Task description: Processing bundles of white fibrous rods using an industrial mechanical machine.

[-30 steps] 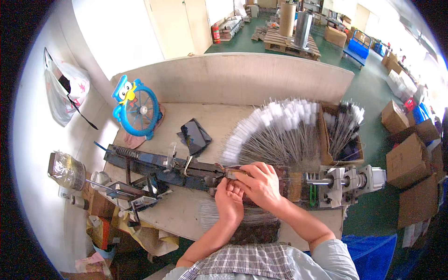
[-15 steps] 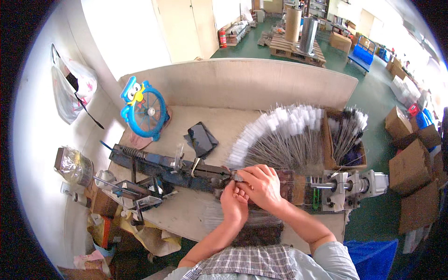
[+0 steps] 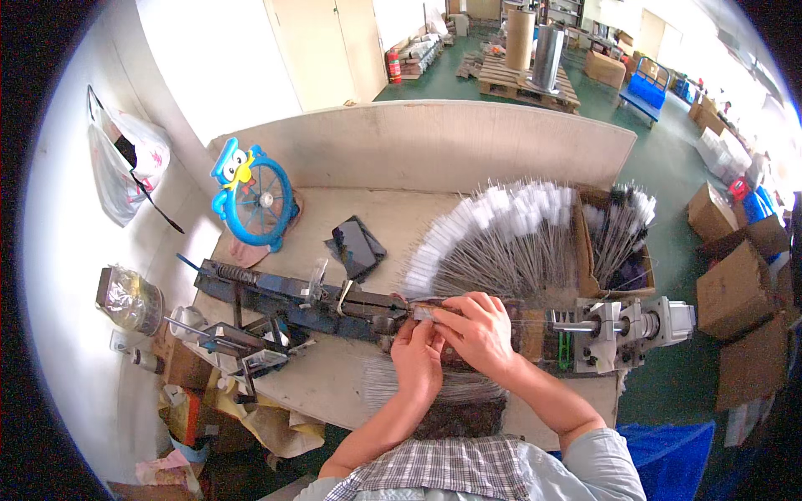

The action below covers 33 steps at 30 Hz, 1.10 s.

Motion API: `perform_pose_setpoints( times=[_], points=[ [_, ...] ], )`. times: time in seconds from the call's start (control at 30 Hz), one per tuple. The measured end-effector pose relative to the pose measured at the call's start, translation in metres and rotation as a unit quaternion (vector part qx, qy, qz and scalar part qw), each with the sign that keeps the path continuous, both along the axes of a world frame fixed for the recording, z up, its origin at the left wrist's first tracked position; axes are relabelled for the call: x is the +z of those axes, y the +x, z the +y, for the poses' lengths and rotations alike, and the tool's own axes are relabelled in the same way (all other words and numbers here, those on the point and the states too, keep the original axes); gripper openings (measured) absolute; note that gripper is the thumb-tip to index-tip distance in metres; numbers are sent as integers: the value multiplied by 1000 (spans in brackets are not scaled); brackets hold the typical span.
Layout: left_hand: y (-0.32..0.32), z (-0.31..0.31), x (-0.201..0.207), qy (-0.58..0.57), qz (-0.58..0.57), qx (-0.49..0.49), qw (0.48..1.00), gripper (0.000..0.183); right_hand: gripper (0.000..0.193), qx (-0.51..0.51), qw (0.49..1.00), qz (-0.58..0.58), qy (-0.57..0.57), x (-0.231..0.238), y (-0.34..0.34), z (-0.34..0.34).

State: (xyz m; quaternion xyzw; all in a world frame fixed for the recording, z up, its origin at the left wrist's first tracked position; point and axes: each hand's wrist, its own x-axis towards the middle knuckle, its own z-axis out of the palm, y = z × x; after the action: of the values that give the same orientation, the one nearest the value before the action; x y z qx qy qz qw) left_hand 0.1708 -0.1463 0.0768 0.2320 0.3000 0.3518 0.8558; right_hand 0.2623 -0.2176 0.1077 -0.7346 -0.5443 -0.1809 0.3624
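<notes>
My left hand point(image 3: 418, 365) is closed, its fingertips pinched together just below the end of a long dark machine bed point(image 3: 284, 290). What those fingers hold, if anything, is hidden. From the right, my right hand point(image 3: 482, 336) reaches over with thumb and fingers closed on a small pale piece point(image 3: 423, 314), too small to make out clearly. Both hands meet beside a dark round knob point(image 3: 383, 325). Right of them stands a metal spindle unit point(image 3: 614, 328). Thin wires point(image 3: 388, 382) lie in a bundle beside my left forearm.
White-tipped wire brushes point(image 3: 493, 221) fan out beyond my hands. A cardboard box point(image 3: 590, 250) at their right holds darker brushes. A blue cartoon fan point(image 3: 259, 200), a dark phone-like slab point(image 3: 359, 248) and a metal bracket frame point(image 3: 242, 338) stand or lie leftward. A low panel point(image 3: 434, 144) borders the far edge.
My left hand has risen slightly, and its fingers have straightened toward the pale piece. My right hand has shifted a little to the right, with more of the pale piece showing.
</notes>
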Motion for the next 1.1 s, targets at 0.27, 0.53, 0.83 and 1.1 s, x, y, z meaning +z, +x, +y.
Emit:
perform_pose_setpoints(
  times=[0.27,0.53,0.83,1.1],
  points=[
    [-4,-1,1,-20,-27,-2,999,11,25,10,999,24,22,-6,-1,3],
    [2,-1,2,1,14,-2,1000,14,28,11,1000,23,7,-1,1,-1],
    [3,5,-3,28,8,-12,1000,14,27,-4,998,57,-41,14,8,-15],
    [-13,2,14,-44,-7,-30,999,50,11,-1,996,45,-82,-2,2,-24]
  ],
)
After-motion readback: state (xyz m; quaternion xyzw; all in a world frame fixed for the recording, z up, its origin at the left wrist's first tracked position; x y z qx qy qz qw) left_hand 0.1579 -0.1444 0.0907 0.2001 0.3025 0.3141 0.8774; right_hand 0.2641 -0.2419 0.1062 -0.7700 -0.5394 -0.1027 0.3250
